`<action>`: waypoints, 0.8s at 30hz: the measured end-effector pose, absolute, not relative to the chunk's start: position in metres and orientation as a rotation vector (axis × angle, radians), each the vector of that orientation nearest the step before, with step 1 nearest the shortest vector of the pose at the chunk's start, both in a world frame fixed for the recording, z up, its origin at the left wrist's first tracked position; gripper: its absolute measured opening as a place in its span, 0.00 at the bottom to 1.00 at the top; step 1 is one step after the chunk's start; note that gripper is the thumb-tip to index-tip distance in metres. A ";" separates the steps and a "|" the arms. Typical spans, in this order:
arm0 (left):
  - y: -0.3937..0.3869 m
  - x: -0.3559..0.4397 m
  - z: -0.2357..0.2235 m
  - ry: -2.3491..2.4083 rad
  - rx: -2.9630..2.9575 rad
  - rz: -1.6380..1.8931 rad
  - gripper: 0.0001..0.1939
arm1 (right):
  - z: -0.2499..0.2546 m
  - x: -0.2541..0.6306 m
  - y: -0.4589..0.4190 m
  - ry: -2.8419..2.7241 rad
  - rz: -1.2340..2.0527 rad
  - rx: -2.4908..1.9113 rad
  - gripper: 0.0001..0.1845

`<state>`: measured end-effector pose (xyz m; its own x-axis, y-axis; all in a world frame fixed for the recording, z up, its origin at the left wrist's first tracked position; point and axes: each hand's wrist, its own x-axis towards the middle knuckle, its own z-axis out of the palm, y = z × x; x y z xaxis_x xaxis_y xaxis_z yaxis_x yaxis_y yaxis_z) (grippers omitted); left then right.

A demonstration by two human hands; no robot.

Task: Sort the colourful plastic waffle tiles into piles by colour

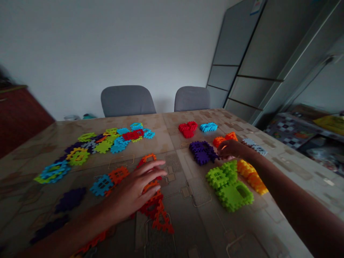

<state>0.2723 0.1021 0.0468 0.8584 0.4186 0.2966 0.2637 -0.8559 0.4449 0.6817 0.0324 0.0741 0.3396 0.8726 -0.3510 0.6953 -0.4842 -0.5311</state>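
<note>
Left hand point(134, 191) flat, fingers spread, on red-orange tiles point(154, 208). Right hand point(231, 148) grip pinching orange tile point(224, 139); keep pile point(201, 151) undisturbed.

left hand point(134, 191): bare, no glove, no ring in view | right hand point(231, 148): bare too | both forearms: uncovered, no sleeve showing | wrists: no watch or band visible

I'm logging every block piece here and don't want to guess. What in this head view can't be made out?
- Red and orange pieces: partly hidden under the left hand.
- Right hand: fingertips too dim to show whether they grip an orange piece.
- Purple pieces lower left: too dark and blurred for their shapes.
</note>
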 end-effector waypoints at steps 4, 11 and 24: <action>0.099 0.257 0.044 0.531 2.658 0.544 0.18 | 0.072 0.682 0.036 -1.445 0.907 -2.401 0.11; 0.099 0.237 0.040 0.540 2.709 0.538 0.19 | 0.065 0.674 0.044 -1.455 0.810 -2.513 0.14; 0.097 0.232 0.041 0.567 2.703 0.586 0.17 | 0.069 0.666 0.049 -1.351 0.860 -2.590 0.15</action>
